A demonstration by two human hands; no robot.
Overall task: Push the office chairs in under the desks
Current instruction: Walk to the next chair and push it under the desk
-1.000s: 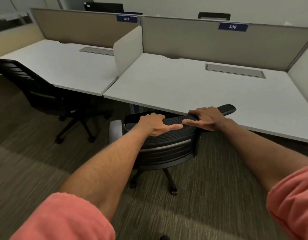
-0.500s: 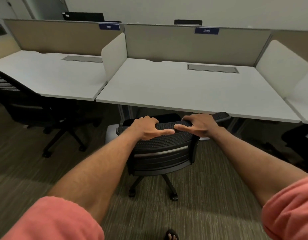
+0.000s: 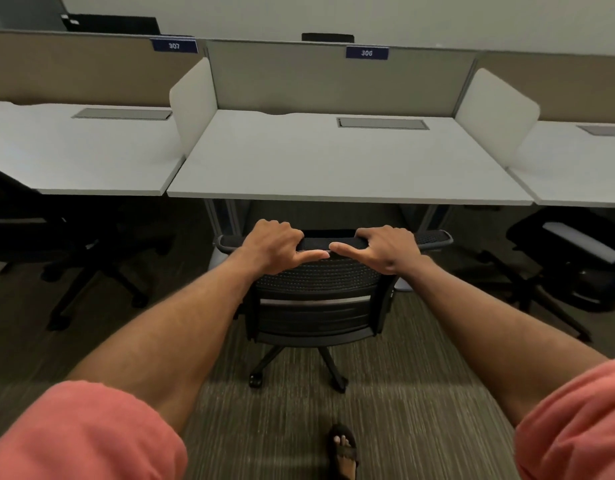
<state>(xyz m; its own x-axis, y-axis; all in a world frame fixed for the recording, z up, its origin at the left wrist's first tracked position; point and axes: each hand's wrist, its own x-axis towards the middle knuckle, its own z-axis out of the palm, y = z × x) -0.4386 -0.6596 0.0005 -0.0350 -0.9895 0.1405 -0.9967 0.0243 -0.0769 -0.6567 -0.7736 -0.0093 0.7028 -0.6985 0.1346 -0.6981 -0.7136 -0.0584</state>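
Both arms reach forward, nearly straight, and converge toward the middle. The left hand [image 3: 271,247] grips the top edge of the chair back [image 3: 319,282], with the fingers curled over its far side and the thumb stretched along the near side, pointing right. The right hand [image 3: 385,249] grips the same edge just beside it, fingers curled over and thumb pointing left. The two thumb tips almost meet. Both forearms are bare, and salmon-pink sleeves [image 3: 81,434] cover the upper arms. One foot [image 3: 344,452] in a dark sandal shows below.
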